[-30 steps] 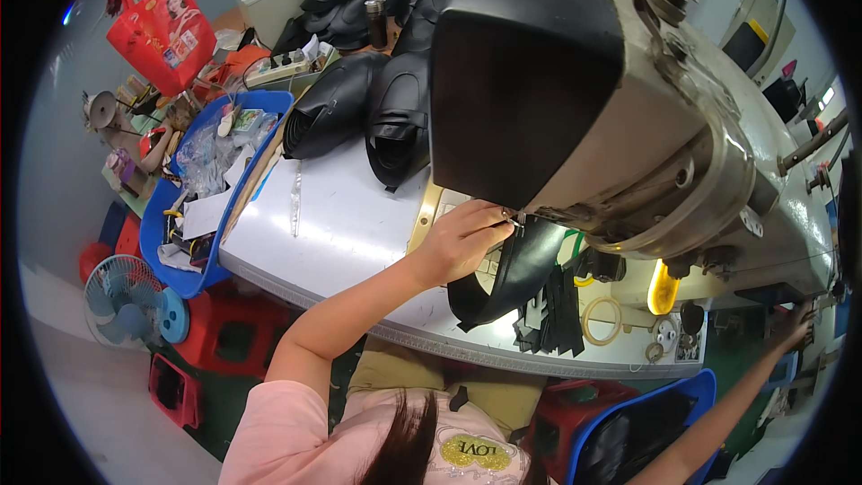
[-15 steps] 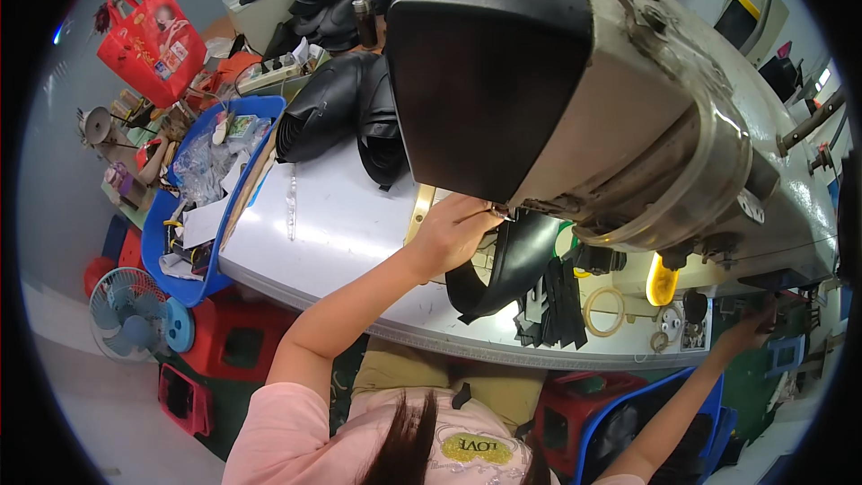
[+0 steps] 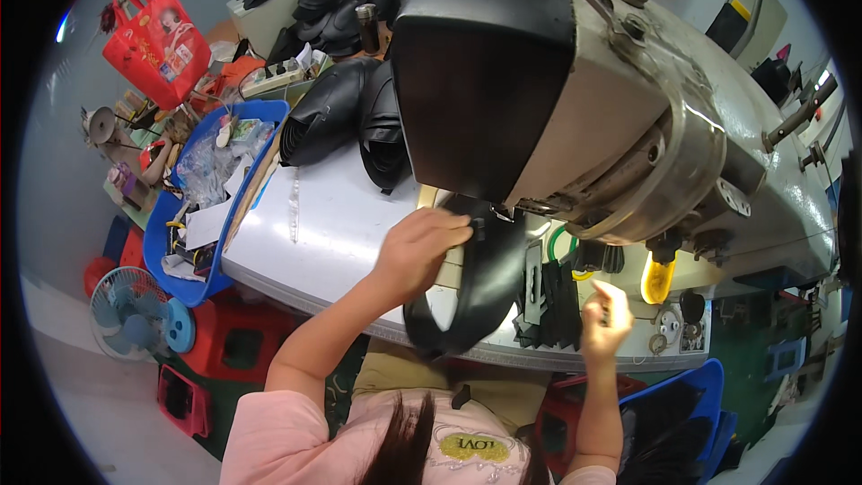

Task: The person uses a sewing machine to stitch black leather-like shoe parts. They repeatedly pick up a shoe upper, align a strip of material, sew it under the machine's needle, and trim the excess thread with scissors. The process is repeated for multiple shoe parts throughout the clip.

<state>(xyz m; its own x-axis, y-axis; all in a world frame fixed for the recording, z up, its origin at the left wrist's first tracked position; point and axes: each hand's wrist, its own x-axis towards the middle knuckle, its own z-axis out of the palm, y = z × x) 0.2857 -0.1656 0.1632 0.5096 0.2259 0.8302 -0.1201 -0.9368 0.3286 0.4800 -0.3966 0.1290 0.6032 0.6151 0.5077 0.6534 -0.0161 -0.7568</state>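
A curved black leather-like piece [image 3: 489, 283] lies under the head of a large sewing machine [image 3: 620, 108], its looped near end at the table's front edge. My left hand [image 3: 417, 251] pinches the piece's far left edge, close to the needle area, which the machine's black cover mostly hides. My right hand [image 3: 606, 319] hovers over the front of the table, to the right of a bunch of black strips [image 3: 558, 301]. Its fingers are loosely curled and somewhat apart, with nothing visible in them.
Stacked black curved pieces [image 3: 328, 112] lie on the white table [image 3: 337, 216] at the back left. A blue bin [image 3: 215, 260] of odds and ends stands beside it. A yellow lamp [image 3: 658, 278] hangs below the machine arm. Another blue bin [image 3: 714, 382] holds black pieces at lower right.
My right hand has come in from the far right to beside the black strips. My left hand has shifted slightly left and nearer, and the black piece has turned and slid toward me.
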